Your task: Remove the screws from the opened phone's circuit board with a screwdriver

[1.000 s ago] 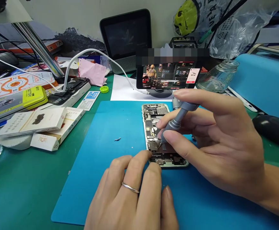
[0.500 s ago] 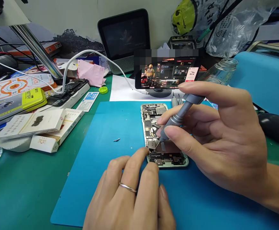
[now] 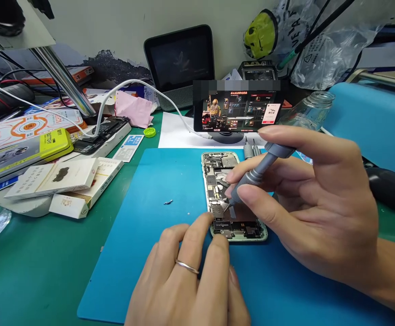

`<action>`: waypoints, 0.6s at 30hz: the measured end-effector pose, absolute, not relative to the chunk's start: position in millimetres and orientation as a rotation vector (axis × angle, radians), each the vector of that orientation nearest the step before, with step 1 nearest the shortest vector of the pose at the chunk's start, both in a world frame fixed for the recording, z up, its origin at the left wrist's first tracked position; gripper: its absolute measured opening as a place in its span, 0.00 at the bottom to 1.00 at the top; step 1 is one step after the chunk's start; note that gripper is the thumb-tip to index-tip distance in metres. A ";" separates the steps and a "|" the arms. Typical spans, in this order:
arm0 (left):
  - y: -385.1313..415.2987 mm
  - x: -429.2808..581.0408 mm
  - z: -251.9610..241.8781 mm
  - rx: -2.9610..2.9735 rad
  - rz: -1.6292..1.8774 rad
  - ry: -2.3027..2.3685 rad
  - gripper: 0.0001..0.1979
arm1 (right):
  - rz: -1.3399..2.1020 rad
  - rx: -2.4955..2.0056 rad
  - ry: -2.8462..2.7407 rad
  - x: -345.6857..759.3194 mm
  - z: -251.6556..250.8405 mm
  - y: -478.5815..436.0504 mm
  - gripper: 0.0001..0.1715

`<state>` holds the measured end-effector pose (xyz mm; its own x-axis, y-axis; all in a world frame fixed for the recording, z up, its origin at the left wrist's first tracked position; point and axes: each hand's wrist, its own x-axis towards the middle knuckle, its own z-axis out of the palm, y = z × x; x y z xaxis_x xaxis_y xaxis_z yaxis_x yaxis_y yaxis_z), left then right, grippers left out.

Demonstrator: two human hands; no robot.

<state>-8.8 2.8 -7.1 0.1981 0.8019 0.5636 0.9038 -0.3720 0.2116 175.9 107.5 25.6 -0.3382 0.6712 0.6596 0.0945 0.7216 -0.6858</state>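
Head view: the opened phone [image 3: 241, 215] lay on the blue mat [image 3: 139, 235], close to the mat's far edge, its inner parts facing up. The right hand [image 3: 322, 213] held a grey driver [image 3: 267, 165] pinched between thumb and fingers, the index finger over its cap. The driver slanted down to the left, its thin tip just beside a metal plate [image 3: 216, 211] on the phone's left side; I could not tell whether the tip touched anything. The left hand [image 3: 183, 276] was palm down, its fingers loosely spread, two fingertips at the phone's lower left edge; a ring [image 3: 187, 267] circled one finger. A small dark part [image 3: 168, 202] lay on the mat, left of the phone. Spare drivers [image 3: 248, 150] showed past the phone's far right corner, partly behind the right hand. Beyond the mat, a lit screen [image 3: 241, 113] with a game scene stood above white paper [image 3: 173, 131], a dark display [image 3: 180, 59] behind it. Boxes [image 3: 56, 176] and a green cap [image 3: 149, 132] sat to the left; a glass jar [image 3: 316, 111] tilted at the right.
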 end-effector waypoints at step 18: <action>12.2 -25.3 -10.9 -2.387 -0.846 -1.337 0.18 | -0.289 -0.788 -2.603 286.3 90.5 113.8 0.17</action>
<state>-25.3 12.2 -10.9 0.4011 0.6826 0.6109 0.8446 -0.5338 0.0419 286.3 113.8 90.5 -0.7591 0.4843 0.4350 0.5679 0.8193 0.0791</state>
